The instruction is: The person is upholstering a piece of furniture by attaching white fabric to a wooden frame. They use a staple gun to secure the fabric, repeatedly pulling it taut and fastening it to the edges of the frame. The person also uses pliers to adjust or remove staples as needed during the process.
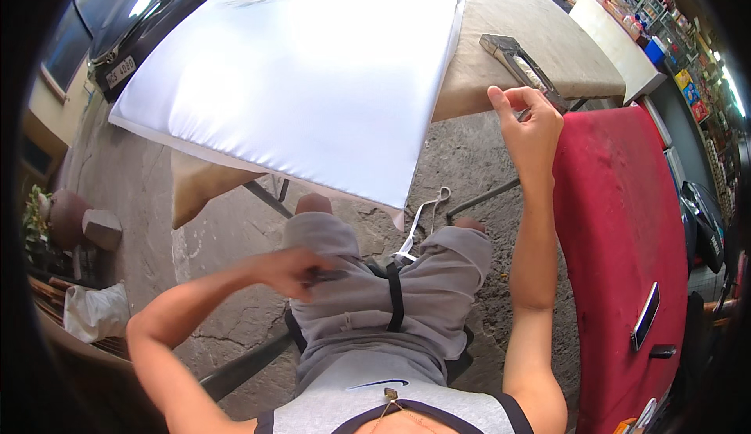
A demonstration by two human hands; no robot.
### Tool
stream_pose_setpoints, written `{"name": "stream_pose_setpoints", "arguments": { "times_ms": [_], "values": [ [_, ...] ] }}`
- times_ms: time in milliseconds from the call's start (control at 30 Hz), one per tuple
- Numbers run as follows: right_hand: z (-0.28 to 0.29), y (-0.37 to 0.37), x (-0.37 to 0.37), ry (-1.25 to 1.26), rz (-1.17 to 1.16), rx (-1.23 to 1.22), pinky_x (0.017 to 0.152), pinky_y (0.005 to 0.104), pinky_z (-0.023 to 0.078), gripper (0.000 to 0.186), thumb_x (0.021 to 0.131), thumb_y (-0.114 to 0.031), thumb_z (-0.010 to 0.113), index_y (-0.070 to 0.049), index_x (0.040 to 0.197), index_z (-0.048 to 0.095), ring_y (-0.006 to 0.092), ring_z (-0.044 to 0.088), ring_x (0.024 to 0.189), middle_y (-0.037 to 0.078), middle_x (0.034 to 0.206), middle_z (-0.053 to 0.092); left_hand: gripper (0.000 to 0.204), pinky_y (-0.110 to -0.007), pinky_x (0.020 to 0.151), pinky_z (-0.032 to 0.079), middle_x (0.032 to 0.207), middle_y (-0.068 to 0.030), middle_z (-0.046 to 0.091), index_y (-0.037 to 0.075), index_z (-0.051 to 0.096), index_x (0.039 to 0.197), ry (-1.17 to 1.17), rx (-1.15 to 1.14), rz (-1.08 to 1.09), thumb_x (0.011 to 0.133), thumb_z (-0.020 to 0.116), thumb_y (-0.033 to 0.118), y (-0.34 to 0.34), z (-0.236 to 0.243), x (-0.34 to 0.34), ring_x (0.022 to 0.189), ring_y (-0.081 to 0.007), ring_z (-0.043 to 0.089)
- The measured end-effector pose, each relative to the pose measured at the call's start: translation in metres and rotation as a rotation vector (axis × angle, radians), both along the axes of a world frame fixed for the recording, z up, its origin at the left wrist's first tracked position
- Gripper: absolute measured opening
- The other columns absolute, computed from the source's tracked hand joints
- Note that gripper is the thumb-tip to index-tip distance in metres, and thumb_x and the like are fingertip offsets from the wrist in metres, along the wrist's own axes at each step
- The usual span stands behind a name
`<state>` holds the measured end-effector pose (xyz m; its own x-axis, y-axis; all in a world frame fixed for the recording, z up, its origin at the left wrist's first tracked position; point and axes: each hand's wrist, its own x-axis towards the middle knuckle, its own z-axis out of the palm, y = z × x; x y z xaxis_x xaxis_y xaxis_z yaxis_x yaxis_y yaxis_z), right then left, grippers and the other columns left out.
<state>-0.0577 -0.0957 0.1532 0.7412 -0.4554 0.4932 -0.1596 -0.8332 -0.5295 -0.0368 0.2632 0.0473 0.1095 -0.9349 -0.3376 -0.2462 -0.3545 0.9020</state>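
A large panel covered in shiny white fabric (297,82) lies on the tan-covered table (540,12), its near corner jutting past the table edge toward my knees. My left hand (293,272) is above my lap, closed on a small dark object (328,276); motion smears it, so its kind does not show. On the right, my raised right hand (530,125) is beside the table edge, with thumb and fingers curled. Something small and dark shows between those fingers, too little of it to name. Just beyond the fingertips a dark metal staple gun (512,59) rests on the table.
A red cloth-covered bench (618,238) runs along my right, bearing a phone (646,317) and a small black item (663,351). A white strap (415,227) hangs between my knees. Shelves of goods stand far right; a parked car (149,19) is far left.
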Motion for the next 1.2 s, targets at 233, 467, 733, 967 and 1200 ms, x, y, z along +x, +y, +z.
{"name": "stream_pose_setpoints", "arguments": {
  "times_ms": [233,467,733,967,1200],
  "values": [
    [0.001,-0.062,0.040,0.292,-0.276,-0.586,0.087,0.0430,0.040,0.037,0.083,-0.040,0.057,-0.009,0.104,0.061,0.0286,0.058,0.099,0.012,0.095,0.064,0.021,-0.022,0.048,0.033,0.060,-0.0007,0.039,0.005,0.047,0.069,-0.106,-0.213,0.675,0.053,0.058,0.012,0.113,0.105,0.056,0.053,-0.0113,0.040],
    [0.016,-0.086,0.031,0.056,-0.308,-0.534,0.077,0.0416,0.046,0.043,0.087,-0.046,0.047,-0.017,0.115,0.060,0.0327,0.063,0.082,0.015,0.090,0.065,0.018,-0.021,0.042,0.021,0.055,0.0072,0.028,0.010,0.050,0.084,-0.058,-0.569,1.622,0.076,0.062,0.021,0.209,0.085,0.148,0.045,-0.0045,0.026],
    [0.024,-0.110,-0.126,0.314,-0.763,-0.467,0.076,0.0398,0.047,0.037,0.079,-0.045,0.060,-0.022,0.108,0.065,0.0292,0.062,0.088,0.011,0.093,0.065,0.033,-0.022,0.037,0.014,0.045,0.0087,0.021,0.012,0.052,0.078,0.154,-0.493,1.921,0.077,0.068,0.041,0.201,0.058,0.199,0.035,-0.0060,0.018],
    [0.010,-0.085,-0.139,0.256,-0.705,-0.648,0.081,0.0397,0.046,0.038,0.083,-0.043,0.056,-0.014,0.105,0.065,0.0294,0.060,0.094,0.013,0.102,0.064,0.043,-0.025,0.038,0.017,0.042,0.0072,0.028,0.019,0.035,0.048,0.305,-0.741,1.811,0.077,0.067,0.016,0.226,0.042,0.238,0.034,-0.0091,0.022],
    [-0.036,0.059,-0.084,-0.073,0.802,1.155,0.076,0.0348,0.051,0.046,0.089,-0.029,0.054,0.009,0.114,0.049,0.0232,0.061,0.093,0.018,0.106,0.060,0.044,-0.024,0.038,0.018,0.043,0.0049,0.027,0.018,0.033,0.047,0.249,-0.624,1.845,0.074,0.067,0.012,0.186,0.076,0.200,0.036,-0.0095,0.024]
  ]
}}
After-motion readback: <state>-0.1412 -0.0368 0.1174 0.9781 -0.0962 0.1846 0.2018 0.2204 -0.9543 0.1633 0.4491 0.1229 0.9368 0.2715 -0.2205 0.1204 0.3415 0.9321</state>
